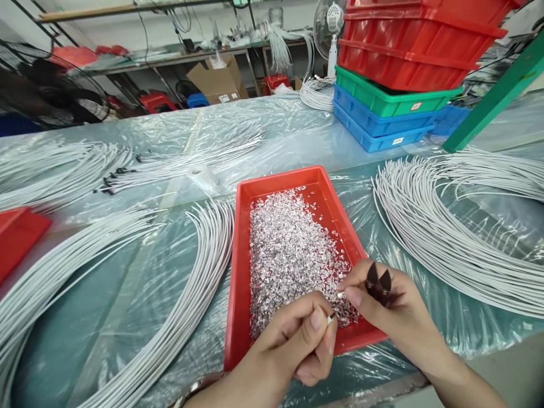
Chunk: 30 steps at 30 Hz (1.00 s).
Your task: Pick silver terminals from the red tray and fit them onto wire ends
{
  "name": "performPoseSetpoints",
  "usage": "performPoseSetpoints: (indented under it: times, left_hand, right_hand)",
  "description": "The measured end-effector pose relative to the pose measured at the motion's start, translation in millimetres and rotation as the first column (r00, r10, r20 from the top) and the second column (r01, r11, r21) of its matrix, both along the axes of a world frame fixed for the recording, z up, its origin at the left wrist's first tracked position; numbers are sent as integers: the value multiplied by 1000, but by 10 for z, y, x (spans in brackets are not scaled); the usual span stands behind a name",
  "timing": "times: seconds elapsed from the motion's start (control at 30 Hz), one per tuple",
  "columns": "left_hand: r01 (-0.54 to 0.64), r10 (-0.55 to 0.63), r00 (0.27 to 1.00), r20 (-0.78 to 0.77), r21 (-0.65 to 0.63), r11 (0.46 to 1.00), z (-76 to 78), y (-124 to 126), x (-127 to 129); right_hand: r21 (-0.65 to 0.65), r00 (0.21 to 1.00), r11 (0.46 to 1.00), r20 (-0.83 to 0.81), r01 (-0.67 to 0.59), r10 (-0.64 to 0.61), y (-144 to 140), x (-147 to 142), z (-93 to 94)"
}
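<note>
Above the near end of a red tray [243,226], my left hand [293,340] is closed in a pinch on a small white piece with a dark tip [330,319]; the rest of it is hidden by the fingers. My right hand [395,300] pinches a small shiny metal piece [341,295] between thumb and forefinger, just beyond the left fingertips. A dark brown object with two pointed lobes [378,284] sits against the right hand's fingers; how it is held is unclear. Loose silvery metal pieces [293,243] are heaped in the tray.
Bundles of white cables lie left [191,283] and right [425,221] of the tray, with straighter cables [191,156] behind. Stacked red, green and blue bins [395,102] stand at back right, by a green post [497,90]. A clear plastic roll [203,177] lies behind the tray.
</note>
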<state>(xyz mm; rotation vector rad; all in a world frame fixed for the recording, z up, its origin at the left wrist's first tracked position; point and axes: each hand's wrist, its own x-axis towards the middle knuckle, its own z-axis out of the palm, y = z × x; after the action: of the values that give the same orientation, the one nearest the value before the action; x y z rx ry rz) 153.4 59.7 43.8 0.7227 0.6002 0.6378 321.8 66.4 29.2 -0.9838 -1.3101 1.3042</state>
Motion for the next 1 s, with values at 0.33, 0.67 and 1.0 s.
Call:
performPoseSetpoints:
  times: [0.33, 0.67, 1.0]
  left_hand:
    - [34, -31, 999, -35, 95, 995, -14, -25, -50]
    - [80, -71, 993, -93, 97, 992, 28, 5, -87]
    - [28, -26, 996, -91, 26, 999, 121, -15, -64]
  right_hand:
    - [659, 946, 751, 228, 25, -231, -38, 8, -31]
    - [886, 709, 452, 383, -102, -592, -44, -57, 58]
    - [901, 674, 417, 382, -119, -632, -75, -8, 62]
